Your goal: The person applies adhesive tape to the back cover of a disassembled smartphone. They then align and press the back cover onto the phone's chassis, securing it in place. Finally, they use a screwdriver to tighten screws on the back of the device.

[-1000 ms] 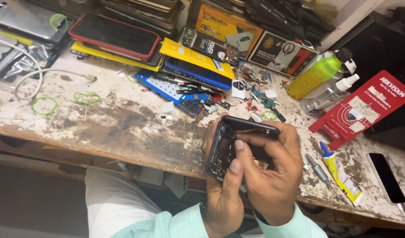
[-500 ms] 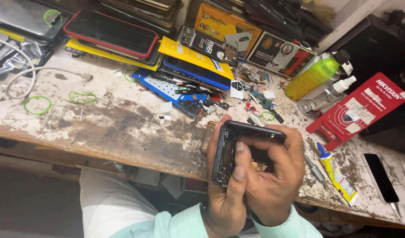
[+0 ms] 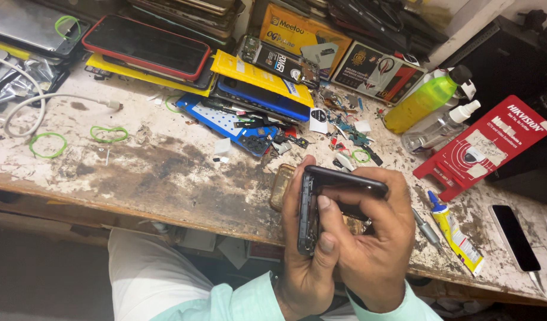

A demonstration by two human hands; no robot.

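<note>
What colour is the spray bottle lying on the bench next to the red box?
The spray bottle is yellow-green with a black cap, seen in the head view.

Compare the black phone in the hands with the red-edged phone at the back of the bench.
The black phone is gripped by the left hand and the right hand, tilted on edge above the bench; the red-edged phone lies flat, screen up, on a stack of devices. The black phone shows its side and open inside; the red-edged phone looks closed, with a red rim. Both have dark bodies.
</note>
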